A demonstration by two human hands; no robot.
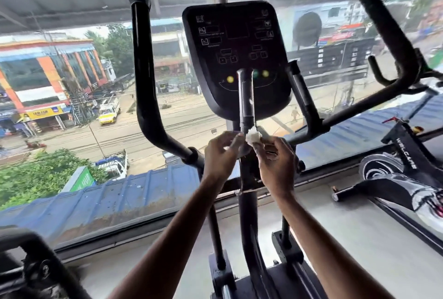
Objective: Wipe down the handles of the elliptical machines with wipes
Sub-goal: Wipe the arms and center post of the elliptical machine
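An elliptical machine stands in front of me with a black console (pixel 237 56). Its long left handle (pixel 143 78) rises at left and its long right handle (pixel 388 32) at right. Two short inner grips, the left one (pixel 247 97) and the right one (pixel 303 92), stand below the console. A crumpled white wipe (pixel 253 136) sits at the base of the left inner grip. My right hand (pixel 275 159) pinches the wipe from the right. My left hand (pixel 223 155) has curled fingers at the wipe's left edge, at the centre post.
A large window runs behind the machine, with a street and blue roof below. An exercise bike (pixel 407 169) stands at right on the grey floor. Part of another black machine (pixel 28 262) shows at bottom left. The elliptical's base post (pixel 249 227) runs down between my forearms.
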